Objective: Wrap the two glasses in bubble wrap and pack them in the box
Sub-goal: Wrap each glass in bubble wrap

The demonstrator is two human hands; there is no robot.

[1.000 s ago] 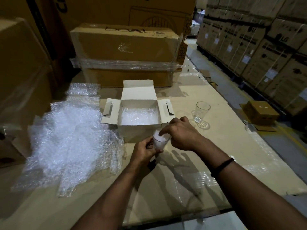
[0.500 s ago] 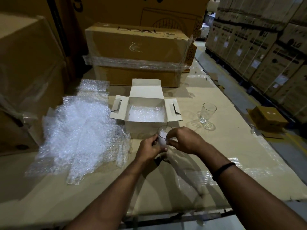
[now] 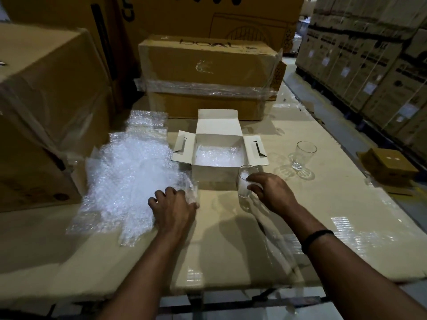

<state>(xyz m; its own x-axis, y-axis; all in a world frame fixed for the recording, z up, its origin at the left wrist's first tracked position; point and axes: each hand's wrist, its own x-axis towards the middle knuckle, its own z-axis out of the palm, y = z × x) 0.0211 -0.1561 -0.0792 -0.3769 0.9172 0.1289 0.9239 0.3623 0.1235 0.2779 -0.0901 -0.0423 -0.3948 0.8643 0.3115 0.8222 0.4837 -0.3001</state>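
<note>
- Working at a table (image 3: 231, 250) covered in flattened cardboard, with strips of clear tape shining on the near part.
- Facing a big brown carton (image 3: 46, 116) at the left edge, a taped brown carton (image 3: 208, 70) lying across the far side, and stacked cartons (image 3: 369, 56) lining the aisle on the right.
- Looking at a loose heap of bubble wrap (image 3: 129, 172) spreading over the left of the table and reaching just beside the white box.
- Leaving the white box (image 3: 215, 177) open at the middle of the table, just in front of the taped carton, with all visible flaps folded outward and a lining (image 3: 217, 155) of bubble wrap lying in the bottom.
- Passing over a small brown box (image 3: 388, 166) sitting lower down, beyond the right edge of the table.
- Pressing down on the near right edge of the heap with the left hand (image 3: 173, 209), knuckles up, fingers curling into the wrap and gripping it, though blurring slightly.
- Gripping the near glass (image 3: 245, 181) with the right hand (image 3: 272, 192), thumb and fingers curling round its side.
- Holding that glass upright just in front of the box's front right corner, with white padding showing inside it; cannot tell whether the base is touching the table.
- Leaving the second glass (image 3: 302, 155) standing upright and unwrapped on the table, right of the box and apart from both hands.
- Wearing a black band (image 3: 317, 237) on the right wrist.
</note>
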